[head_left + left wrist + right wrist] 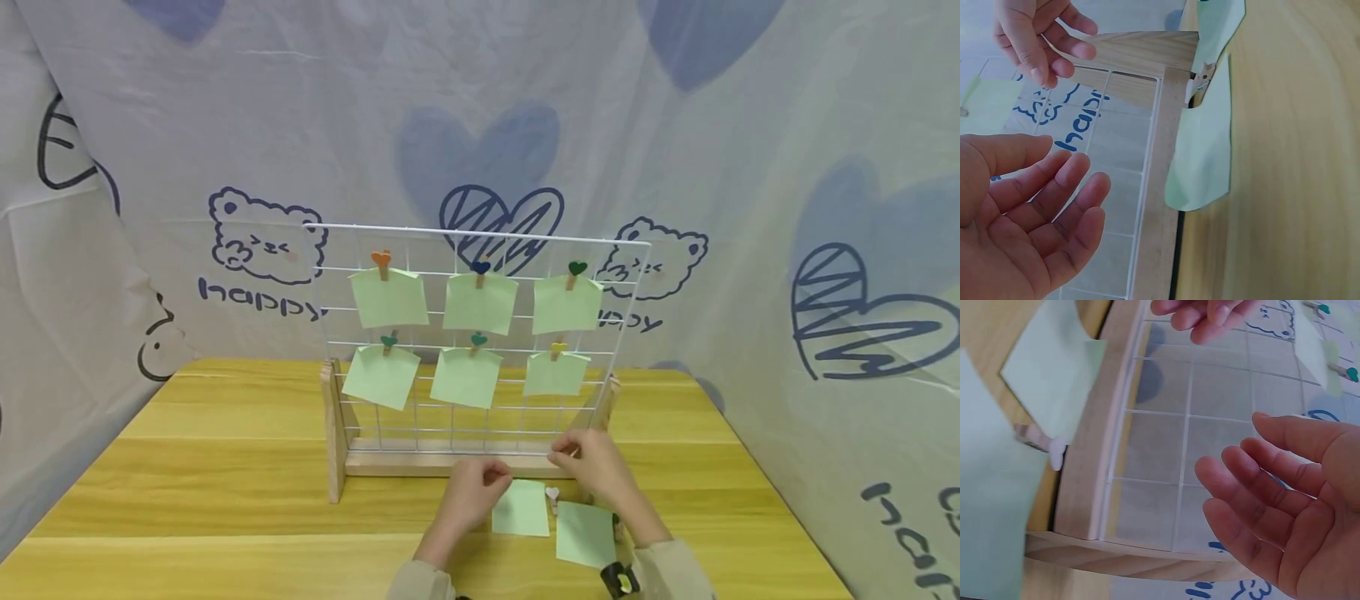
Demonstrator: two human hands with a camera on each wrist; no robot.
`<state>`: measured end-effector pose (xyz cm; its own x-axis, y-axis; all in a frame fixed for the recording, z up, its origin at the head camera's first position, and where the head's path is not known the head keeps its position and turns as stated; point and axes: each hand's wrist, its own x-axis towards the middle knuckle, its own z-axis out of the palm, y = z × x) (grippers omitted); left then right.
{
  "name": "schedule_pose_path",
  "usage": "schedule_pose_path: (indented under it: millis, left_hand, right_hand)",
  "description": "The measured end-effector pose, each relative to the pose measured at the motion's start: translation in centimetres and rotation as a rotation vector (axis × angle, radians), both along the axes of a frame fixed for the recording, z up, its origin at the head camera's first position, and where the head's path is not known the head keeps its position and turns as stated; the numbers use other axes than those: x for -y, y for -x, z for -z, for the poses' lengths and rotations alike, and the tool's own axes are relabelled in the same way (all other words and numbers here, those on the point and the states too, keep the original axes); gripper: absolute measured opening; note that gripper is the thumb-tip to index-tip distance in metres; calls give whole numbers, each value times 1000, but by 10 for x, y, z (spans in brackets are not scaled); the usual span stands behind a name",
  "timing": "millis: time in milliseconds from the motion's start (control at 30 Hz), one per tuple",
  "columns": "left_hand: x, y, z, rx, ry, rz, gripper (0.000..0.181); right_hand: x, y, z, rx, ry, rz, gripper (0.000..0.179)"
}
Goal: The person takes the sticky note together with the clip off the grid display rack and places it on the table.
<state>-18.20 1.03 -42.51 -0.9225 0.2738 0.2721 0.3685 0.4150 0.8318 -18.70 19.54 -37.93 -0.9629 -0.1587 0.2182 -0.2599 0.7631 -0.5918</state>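
Both hands hover just in front of a white wire grid rack [480,236], with loosely bent fingers and nothing in them. My left hand [472,493] is near a pale green sticky note [521,510] lying on the table. Closer to the rack's right side is my right hand [596,468], above a second green note [585,535]. A small clothespin with a white heart [552,497] lies between these two notes. On the grid hang two rows of green notes, each under a heart clothespin, such as the orange one [382,263] and the yellow one [558,351].
The rack stands on a wooden base [450,465] with upright side pieces [332,433]. Beneath it is a yellow wood-grain table [225,500]. A printed cloth [360,108] hangs behind and at the sides. A dark item [619,579] sits by the right sleeve.
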Motion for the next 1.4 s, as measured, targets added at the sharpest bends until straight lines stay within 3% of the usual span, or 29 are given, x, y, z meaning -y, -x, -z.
schedule_pose_path:
  millis: [567,767,1400]
  left_hand:
    - [-4,3,-16,-23,3,11,8]
    - [-5,4,-24,-10,-33,28,8]
    - [-11,7,-46,-47,-13,23,8]
  right_hand:
    - [0,0,-26,-46,115,14,5]
    - [-2,2,-33,-67,149,4,8]
    - [-2,6,-58,-220,208,74,11]
